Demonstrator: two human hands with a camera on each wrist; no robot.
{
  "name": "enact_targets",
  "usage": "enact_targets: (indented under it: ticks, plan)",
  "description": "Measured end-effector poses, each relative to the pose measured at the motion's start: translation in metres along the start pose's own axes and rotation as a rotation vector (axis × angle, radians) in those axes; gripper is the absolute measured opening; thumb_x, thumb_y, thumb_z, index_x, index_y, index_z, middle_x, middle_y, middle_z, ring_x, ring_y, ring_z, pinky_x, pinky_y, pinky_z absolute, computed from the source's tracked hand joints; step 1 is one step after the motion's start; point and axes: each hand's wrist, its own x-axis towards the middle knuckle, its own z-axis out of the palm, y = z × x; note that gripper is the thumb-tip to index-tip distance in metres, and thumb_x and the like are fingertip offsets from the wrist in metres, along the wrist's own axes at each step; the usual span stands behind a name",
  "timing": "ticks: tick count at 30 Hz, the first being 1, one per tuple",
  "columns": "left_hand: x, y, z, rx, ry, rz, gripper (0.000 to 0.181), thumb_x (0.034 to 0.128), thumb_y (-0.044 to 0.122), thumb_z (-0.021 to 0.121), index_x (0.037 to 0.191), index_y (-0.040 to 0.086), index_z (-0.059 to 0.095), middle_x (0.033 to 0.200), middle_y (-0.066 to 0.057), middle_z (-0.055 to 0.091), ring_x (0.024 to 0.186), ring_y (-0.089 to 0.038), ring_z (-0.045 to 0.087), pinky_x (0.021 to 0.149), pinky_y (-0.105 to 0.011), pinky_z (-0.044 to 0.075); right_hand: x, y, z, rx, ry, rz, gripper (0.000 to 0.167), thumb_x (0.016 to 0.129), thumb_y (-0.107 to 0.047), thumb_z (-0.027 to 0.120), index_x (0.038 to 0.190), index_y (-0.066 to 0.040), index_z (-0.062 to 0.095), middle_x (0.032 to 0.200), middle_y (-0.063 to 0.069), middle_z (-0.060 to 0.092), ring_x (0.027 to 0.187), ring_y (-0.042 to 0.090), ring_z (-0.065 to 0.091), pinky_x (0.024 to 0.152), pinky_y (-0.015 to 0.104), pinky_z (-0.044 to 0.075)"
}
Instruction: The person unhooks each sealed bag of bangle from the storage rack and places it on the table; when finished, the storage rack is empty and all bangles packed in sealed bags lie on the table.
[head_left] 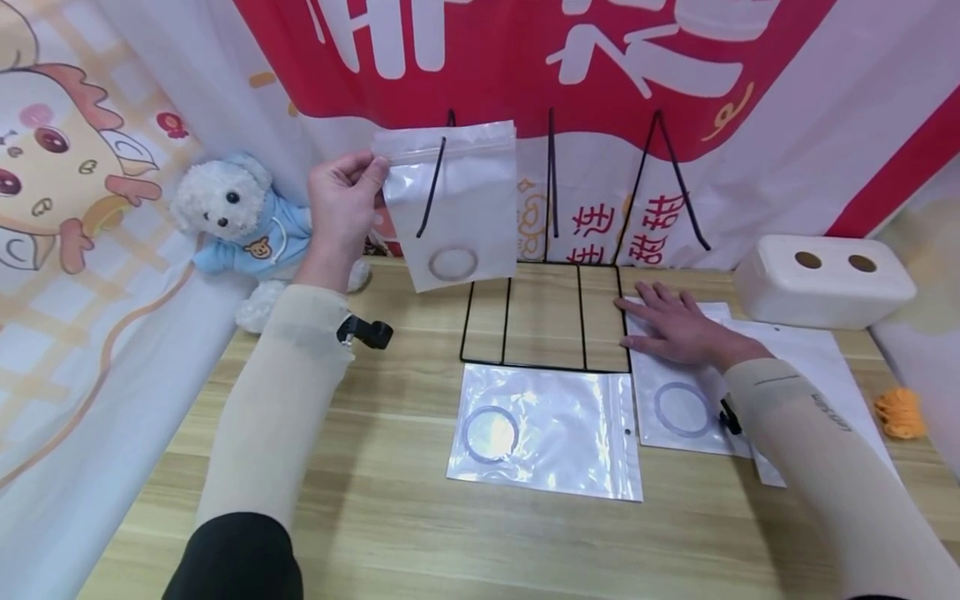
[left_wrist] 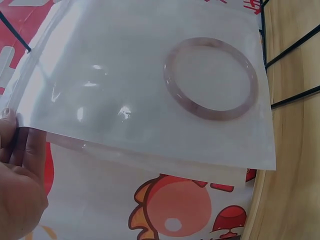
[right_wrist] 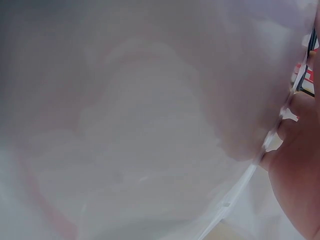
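A clear-fronted zip bag (head_left: 472,208) with a pale pinkish bangle (left_wrist: 210,115) inside hangs on the left prong of a black wire rack (head_left: 551,367). My left hand (head_left: 345,196) pinches the bag's upper left edge between thumb and fingers. At the right, my right hand (head_left: 678,327) rests with spread fingers on a flat bag (head_left: 652,433) holding a pale violet bangle (head_left: 660,408). In front of the rack lies another zip bag (head_left: 570,433) with a bangle (head_left: 467,435) in it. The right wrist view is mostly filled by blurred plastic.
Another white bag (head_left: 817,358) lies partly under the right forearm. Behind it stands a white box (head_left: 825,287) with two round holes; an orange bundle (head_left: 900,412) is at the far right. A plush dog (head_left: 232,200) sits at left. A printed cloth (head_left: 510,83) hangs behind the rack.
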Motion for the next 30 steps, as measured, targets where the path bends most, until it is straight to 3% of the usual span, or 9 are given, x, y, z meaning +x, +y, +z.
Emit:
enact_targets:
  ticks: [5, 14, 23, 30]
  plan:
    - [-0.005, 0.0, -0.004, -0.007, -0.009, 0.039, 0.03, 0.0982, 0.024, 0.079, 0.124, 0.009, 0.082, 0.108, -0.005, 0.082, 0.09, -0.016, 0.079, 0.082, -0.023, 0.066, 0.001, -0.002, 0.0, 0.007, -0.008, 0.004, 0.086, 0.104, -0.074, 0.051, 0.173, -0.031, 0.026, 0.183, 0.02, -0.002, 0.167, 0.051, -0.008, 0.13, 0.076, -0.009]
    - [-0.013, -0.004, -0.011, -0.14, -0.055, 0.085, 0.011, 0.0985, 0.009, 0.078, 0.106, 0.004, 0.084, 0.085, 0.001, 0.082, 0.07, -0.012, 0.076, 0.066, -0.024, 0.066, -0.001, -0.003, -0.001, 0.008, -0.01, 0.009, 0.084, 0.105, -0.071, 0.052, 0.174, -0.03, 0.026, 0.183, 0.02, -0.003, 0.167, 0.051, -0.009, 0.13, 0.075, -0.01]
    - [-0.025, -0.004, -0.015, -0.097, -0.075, 0.095, 0.017, 0.0972, 0.015, 0.08, 0.11, 0.005, 0.084, 0.09, 0.001, 0.083, 0.076, -0.013, 0.077, 0.068, -0.023, 0.065, -0.002, -0.001, -0.001, 0.01, -0.007, 0.0, 0.085, 0.104, -0.072, 0.051, 0.174, -0.031, 0.025, 0.183, 0.02, -0.003, 0.167, 0.051, -0.009, 0.13, 0.074, -0.012]
    - [-0.033, -0.004, -0.02, -0.117, -0.087, 0.099, 0.01, 0.0974, 0.012, 0.08, 0.105, 0.008, 0.085, 0.087, 0.002, 0.082, 0.073, -0.011, 0.076, 0.066, -0.021, 0.064, -0.003, -0.002, -0.002, 0.016, -0.004, -0.008, 0.085, 0.105, -0.072, 0.051, 0.174, -0.03, 0.025, 0.183, 0.02, -0.002, 0.167, 0.051, -0.009, 0.13, 0.075, -0.011]
